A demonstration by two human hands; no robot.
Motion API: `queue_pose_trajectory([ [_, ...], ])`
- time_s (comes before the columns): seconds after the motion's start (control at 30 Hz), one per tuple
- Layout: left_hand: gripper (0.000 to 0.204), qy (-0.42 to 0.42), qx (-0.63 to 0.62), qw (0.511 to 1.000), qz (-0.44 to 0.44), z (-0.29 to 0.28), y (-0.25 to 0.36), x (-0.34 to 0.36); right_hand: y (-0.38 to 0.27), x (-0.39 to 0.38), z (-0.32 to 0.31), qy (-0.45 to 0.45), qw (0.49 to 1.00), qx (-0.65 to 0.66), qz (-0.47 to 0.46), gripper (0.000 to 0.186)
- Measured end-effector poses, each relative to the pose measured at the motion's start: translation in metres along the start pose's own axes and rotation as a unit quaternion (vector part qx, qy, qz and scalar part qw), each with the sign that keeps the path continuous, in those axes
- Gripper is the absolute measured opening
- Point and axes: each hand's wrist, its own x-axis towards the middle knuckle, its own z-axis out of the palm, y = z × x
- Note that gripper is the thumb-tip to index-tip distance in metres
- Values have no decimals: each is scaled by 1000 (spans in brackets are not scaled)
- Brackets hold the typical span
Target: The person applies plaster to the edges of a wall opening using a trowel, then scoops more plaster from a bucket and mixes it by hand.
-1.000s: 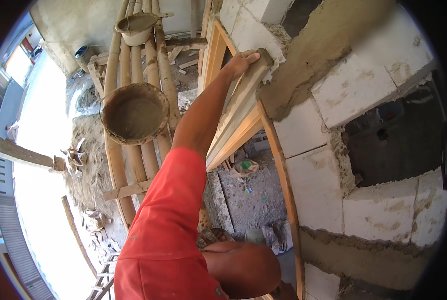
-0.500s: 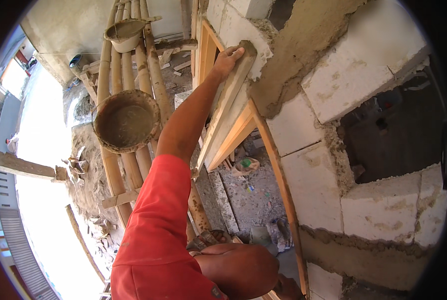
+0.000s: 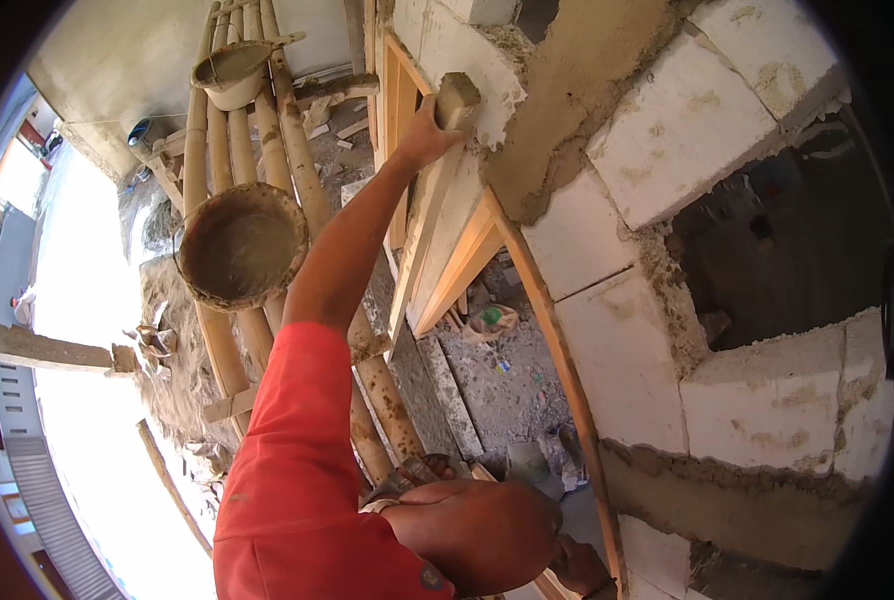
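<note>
My left hand [image 3: 431,138], at the end of a red-sleeved arm, grips a long wooden plank [image 3: 429,225] just below its mortar-caked far end. The thumb lies on the right side of the wood, and the other fingers go round its left side, partly hidden. The plank slants along the wall by a triangular wooden frame [image 3: 467,260]. Right of its far end is a band of wet grey mortar [image 3: 552,110] on the white blocks. At the bottom, beyond my bent knee [image 3: 492,535], a bit of skin with a dark band shows; I cannot tell whether it is my right hand.
Left of my arm stands a bucket [image 3: 244,245] of mortar on bamboo poles [image 3: 302,150]; a second basin [image 3: 235,75] sits farther along. The block wall [image 3: 607,345] fills the right side, with a dark opening [image 3: 787,260]. Rubble and bags [image 3: 492,320] lie below.
My left hand has slid from the plank's far end to a little lower on it, leaving the end uncovered. The thumb has come round to the right side. The view has shifted slightly.
</note>
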Motion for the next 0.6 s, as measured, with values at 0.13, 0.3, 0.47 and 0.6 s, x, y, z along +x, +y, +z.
queue_pose_trajectory([
  [0.13,76,1,-68,998,16,-21,-6,-24,23,-7,20,9,1000,17,-1,32],
  [0.3,69,-9,-50,998,43,-35,-3,-60,-11,5,13,-39,995,-42,86,43],
  [0.47,91,-60,-58,995,58,-21,19,-91,-10,5,10,-20,994,-75,78,42],
  [0.6,94,-68,-13,995,71,-26,38,-96,-18,1,7,-6,993,-86,78,41],
])
